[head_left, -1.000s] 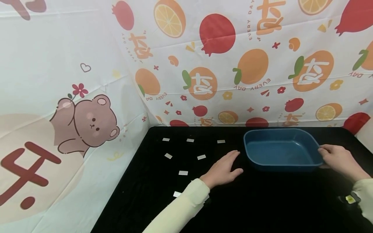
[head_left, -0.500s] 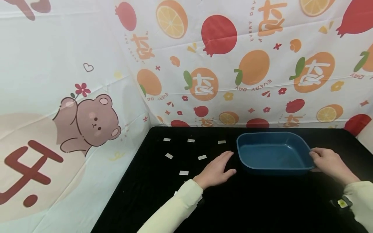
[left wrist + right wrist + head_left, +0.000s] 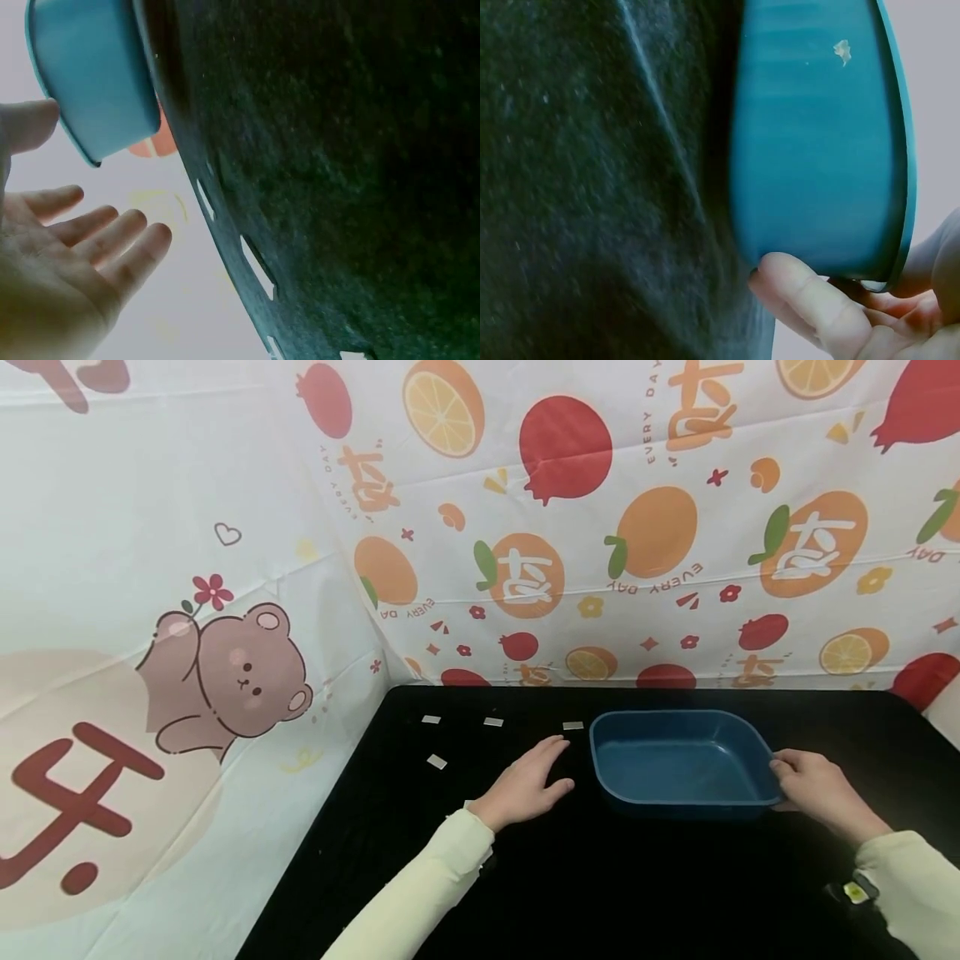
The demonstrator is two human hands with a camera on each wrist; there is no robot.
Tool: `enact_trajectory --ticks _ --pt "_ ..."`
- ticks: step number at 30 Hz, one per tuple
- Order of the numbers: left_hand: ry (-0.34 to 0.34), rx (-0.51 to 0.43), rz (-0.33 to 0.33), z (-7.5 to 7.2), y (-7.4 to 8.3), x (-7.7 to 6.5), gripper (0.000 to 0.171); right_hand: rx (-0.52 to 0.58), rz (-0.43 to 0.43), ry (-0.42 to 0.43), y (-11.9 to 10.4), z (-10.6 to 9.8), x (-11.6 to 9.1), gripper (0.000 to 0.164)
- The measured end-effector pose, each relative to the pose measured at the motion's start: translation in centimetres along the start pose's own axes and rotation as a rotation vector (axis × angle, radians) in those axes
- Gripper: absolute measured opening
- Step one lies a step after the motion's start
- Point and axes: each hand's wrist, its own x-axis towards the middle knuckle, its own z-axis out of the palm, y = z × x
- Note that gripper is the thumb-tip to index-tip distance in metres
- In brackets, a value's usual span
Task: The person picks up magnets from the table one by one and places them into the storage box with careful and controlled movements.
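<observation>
So the thing being handled is a dark blue, rectangular, round-cornered basin [image 3: 682, 760], smooth-walled and, I'd bet, plastic. My guess is it's light for its size, stiff enough to keep its shape, and not something a small knock would crack. Those walls look a bit slick though, so I wouldn't trust a flat palm on the side. The thin lip running all the way round looks like the best place to grab: thumb at the rim, fingers lower down. With just one end held, I'd expect the far-off end to dip or swing, so holding both short ends seems the safer bet.

As for where it is: it's toward the far side of the black-covered table [image 3: 615, 893], right of centre and between the two hands. I honestly can't tell whether its base is touching the cloth. The right hand [image 3: 821, 789] has its right end, thumb up by the rim, fingers curled underneath against the lower wall. The left hand [image 3: 525, 785] is off to the left and a touch nearer, fingers loosely extended and holding nothing, with a small gap before the basin's left wall. One of the little pale flat rectangles [image 3: 573, 726] lies just left of the basin's far left corner.
</observation>
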Motion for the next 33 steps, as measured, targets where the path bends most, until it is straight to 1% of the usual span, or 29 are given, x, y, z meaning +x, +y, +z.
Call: enact_trajectory --ticks 4,8,12,16,19,22,26,29,33 --pt "0.014 -0.027 -0.001 -0.2 -0.4 0.0 0.062 0.012 0.002 -0.002 0.1 0.9 0.0 0.047" --pt "0.011 -0.059 -0.013 -0.3 -0.6 0.0 0.063 0.033 0.017 -0.023 0.1 1.7 0.0 0.048" --pt "0.013 -0.082 -0.037 -0.3 -1.0 0.0 0.063 0.052 0.026 -0.035 0.1 1.9 0.1 0.048" --pt "0.021 -0.102 -0.042 -0.4 -1.3 0.1 0.063 0.052 0.031 -0.035 0.2 1.9 0.3 0.047" --pt "0.032 -0.108 -0.043 -0.6 -1.5 0.2 0.063 0.045 0.045 -0.053 0.2 1.7 0.5 0.048" --pt "0.043 -0.103 -0.051 -0.7 -1.7 0.4 0.063 0.014 0.057 -0.087 0.4 1.1 0.6 0.049" --pt "0.038 -0.098 -0.071 -1.0 -1.6 0.3 0.064 -0.036 0.059 -0.118 0.6 0.3 0.9 0.059" --pt "0.020 -0.109 -0.074 -1.3 -1.3 0.2 0.065 -0.046 0.056 -0.138 0.3 -0.4 1.4 0.066" --pt "0.006 -0.116 -0.065 -1.6 -0.9 0.4 0.065 -0.044 0.059 -0.189 -0.3 -1.8 2.5 0.060"
